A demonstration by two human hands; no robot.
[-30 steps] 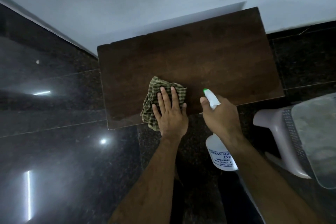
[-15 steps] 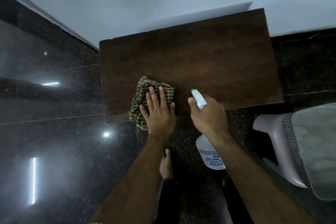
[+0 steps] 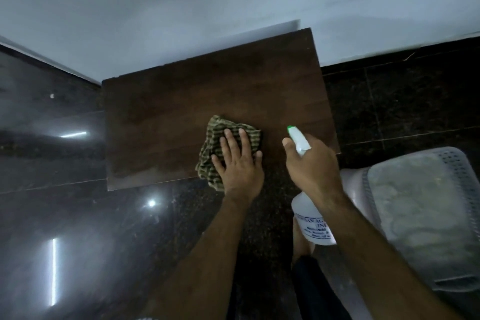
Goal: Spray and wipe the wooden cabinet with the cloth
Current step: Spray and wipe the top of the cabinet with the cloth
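Observation:
The dark wooden cabinet top (image 3: 207, 101) fills the middle of the view, against the pale wall. A green striped cloth (image 3: 215, 138) lies bunched near its front edge. My left hand (image 3: 237, 161) presses flat on the cloth with straight fingers. To the right, my right hand (image 3: 311, 163) grips a white spray bottle (image 3: 310, 223) by the neck. Its green-tipped nozzle (image 3: 291, 128) points over the cabinet's front right part.
Glossy black tiled floor (image 3: 65, 215) surrounds the cabinet. A pale plastic stool (image 3: 420, 205) with a perforated rim stands at the right, close to my right forearm. My bare foot (image 3: 301, 244) shows below the bottle.
My left hand and the cloth sit further right along the cabinet's front edge than half a second ago. The view has also shifted; the bottle stays held in my right hand.

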